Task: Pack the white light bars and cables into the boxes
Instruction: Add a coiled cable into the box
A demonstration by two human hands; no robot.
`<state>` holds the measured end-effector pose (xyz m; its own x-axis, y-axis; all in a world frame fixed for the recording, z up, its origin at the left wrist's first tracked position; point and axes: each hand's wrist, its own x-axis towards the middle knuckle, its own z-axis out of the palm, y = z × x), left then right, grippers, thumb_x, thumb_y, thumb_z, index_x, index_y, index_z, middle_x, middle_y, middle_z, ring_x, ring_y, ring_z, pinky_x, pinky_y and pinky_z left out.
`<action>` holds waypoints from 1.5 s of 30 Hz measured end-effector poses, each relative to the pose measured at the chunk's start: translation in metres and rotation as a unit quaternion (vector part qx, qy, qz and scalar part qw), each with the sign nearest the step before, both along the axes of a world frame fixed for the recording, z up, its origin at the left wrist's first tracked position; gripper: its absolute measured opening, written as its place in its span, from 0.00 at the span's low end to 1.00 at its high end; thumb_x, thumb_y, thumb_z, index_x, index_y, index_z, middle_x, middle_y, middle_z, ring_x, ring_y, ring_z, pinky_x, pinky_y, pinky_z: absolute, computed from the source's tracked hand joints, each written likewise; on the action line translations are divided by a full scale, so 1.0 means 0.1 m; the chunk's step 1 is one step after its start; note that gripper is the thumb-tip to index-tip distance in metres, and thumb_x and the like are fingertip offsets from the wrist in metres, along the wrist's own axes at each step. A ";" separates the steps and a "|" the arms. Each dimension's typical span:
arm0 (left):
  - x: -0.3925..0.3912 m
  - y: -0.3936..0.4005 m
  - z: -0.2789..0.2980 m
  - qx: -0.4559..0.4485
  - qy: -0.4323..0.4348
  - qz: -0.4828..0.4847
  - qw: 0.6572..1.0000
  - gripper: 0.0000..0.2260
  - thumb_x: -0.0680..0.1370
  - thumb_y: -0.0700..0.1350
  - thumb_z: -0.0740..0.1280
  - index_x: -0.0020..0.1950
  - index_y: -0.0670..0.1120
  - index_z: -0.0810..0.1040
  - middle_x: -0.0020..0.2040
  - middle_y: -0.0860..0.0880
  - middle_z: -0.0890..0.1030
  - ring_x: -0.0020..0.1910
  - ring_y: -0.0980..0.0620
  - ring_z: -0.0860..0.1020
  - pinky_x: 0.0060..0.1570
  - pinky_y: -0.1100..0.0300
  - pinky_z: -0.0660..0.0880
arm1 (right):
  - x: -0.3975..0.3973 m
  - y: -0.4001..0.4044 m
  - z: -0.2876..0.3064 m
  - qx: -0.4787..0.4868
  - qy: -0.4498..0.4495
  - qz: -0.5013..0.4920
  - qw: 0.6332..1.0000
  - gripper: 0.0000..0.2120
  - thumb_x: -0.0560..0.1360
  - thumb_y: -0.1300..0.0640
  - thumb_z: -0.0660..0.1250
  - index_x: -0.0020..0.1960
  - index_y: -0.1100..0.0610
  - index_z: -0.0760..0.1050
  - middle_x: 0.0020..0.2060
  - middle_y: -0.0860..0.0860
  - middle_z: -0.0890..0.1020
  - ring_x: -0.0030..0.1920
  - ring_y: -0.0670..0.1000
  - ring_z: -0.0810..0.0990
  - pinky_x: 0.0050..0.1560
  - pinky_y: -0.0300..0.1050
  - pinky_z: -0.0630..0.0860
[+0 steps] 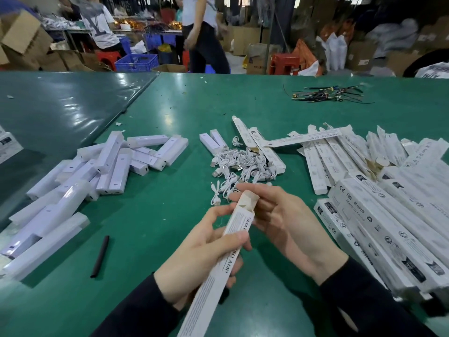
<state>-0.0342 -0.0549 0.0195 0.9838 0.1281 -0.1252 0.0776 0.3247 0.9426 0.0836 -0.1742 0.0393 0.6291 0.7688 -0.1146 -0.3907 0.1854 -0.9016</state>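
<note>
**Long box held at its open end**

A long white box [233, 242] is gripped along its middle by the left hand [206, 254], thumb curled over the printed face. Its far end flap is pinched by the fingers of the right hand [279, 215]. On the green bench [170, 105], white light bars [97, 171] are heaped at the left, white cables [238, 164] are piled just beyond the hands, and further boxes [379, 203] are stacked at the right.
</note>
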 end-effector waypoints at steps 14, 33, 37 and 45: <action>0.00 -0.06 -0.01 -0.087 0.014 -0.041 0.995 0.09 0.76 0.51 0.64 0.54 0.56 0.70 0.32 0.44 0.70 0.20 0.51 0.66 0.20 0.64 0.68 | -0.12 0.03 -0.03 -0.089 -0.001 0.019 0.996 0.09 0.75 0.63 0.67 0.50 0.58 0.85 0.53 0.63 0.83 0.51 0.55 0.80 0.45 0.38 0.78; 0.01 -0.05 -0.05 -0.093 0.039 -0.027 0.995 0.08 0.74 0.50 0.65 0.51 0.54 0.69 0.31 0.45 0.69 0.20 0.52 0.65 0.19 0.66 0.66 | -0.14 0.03 -0.10 -0.071 -0.065 0.030 0.995 0.12 0.79 0.58 0.64 0.54 0.65 0.82 0.49 0.57 0.86 0.47 0.48 0.83 0.44 0.35 0.77; 0.01 -0.04 -0.08 -0.083 0.047 -0.034 0.995 0.04 0.74 0.51 0.65 0.45 0.55 0.71 0.32 0.45 0.69 0.20 0.52 0.65 0.20 0.65 0.67 | -0.14 0.02 -0.13 -0.067 -0.087 0.027 0.994 0.12 0.79 0.59 0.64 0.53 0.65 0.83 0.48 0.56 0.86 0.47 0.47 0.83 0.46 0.35 0.78; 0.06 0.11 -0.01 -0.265 0.169 -0.086 0.945 0.13 0.74 0.48 0.64 0.51 0.41 0.68 0.24 0.40 0.69 0.14 0.50 0.67 0.15 0.65 0.67 | -0.16 -0.01 -0.22 -0.081 -0.315 0.043 0.945 0.13 0.80 0.58 0.62 0.57 0.60 0.83 0.53 0.50 0.85 0.58 0.45 0.81 0.61 0.40 0.74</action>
